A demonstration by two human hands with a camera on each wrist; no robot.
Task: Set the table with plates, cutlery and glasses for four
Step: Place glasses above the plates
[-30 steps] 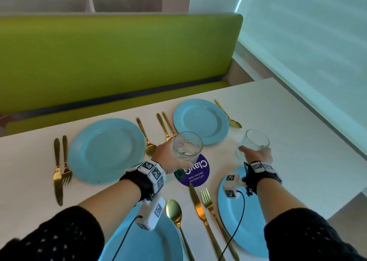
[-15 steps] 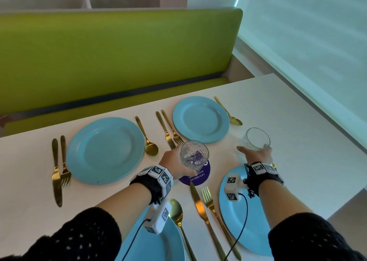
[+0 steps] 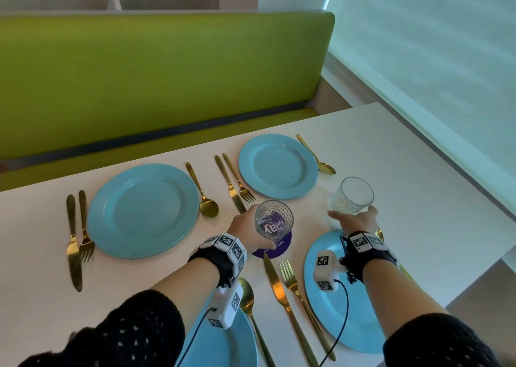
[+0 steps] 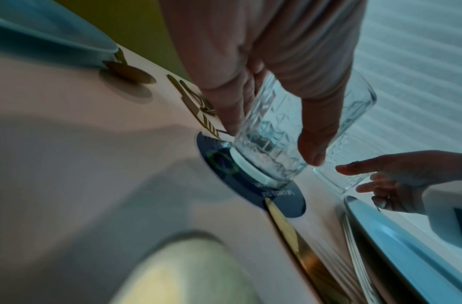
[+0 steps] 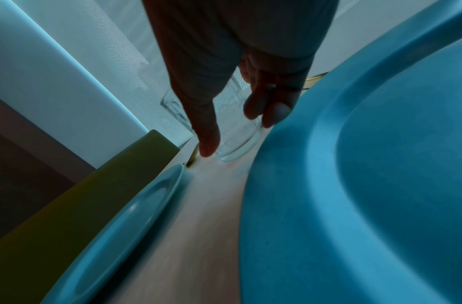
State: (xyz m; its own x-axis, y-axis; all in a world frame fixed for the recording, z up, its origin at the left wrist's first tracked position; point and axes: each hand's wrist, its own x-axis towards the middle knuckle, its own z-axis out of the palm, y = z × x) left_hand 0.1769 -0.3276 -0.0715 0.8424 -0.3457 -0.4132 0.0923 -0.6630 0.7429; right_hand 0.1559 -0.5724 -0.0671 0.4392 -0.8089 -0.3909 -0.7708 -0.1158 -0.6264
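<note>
My left hand (image 3: pixel 245 228) grips a patterned clear glass (image 3: pixel 274 221) upright over a round purple sticker (image 3: pixel 282 248). The glass base (image 4: pixel 261 174) sits at the sticker; I cannot tell whether it touches. A second clear glass (image 3: pixel 352 196) stands on the white table between the far right plate (image 3: pixel 277 165) and the near right plate (image 3: pixel 326 283). My right hand (image 3: pixel 354 220) is on that glass's near side, fingers straight and the thumb stretched left of its base (image 5: pixel 232 152). Blue plates also lie at the far left (image 3: pixel 142 210) and near left (image 3: pixel 240 344).
Gold knives, forks and spoons lie beside each plate, including a knife (image 3: pixel 279 291) and fork (image 3: pixel 296 291) just behind my left hand. A green bench (image 3: pixel 156 82) runs along the table's far edge. The table's right part (image 3: pixel 418 188) is bare; its edge meets a window ledge.
My left hand carried its glass to the right and lower, over the purple sticker. The right hand's grip on the other glass has loosened, with the thumb now stretched out.
</note>
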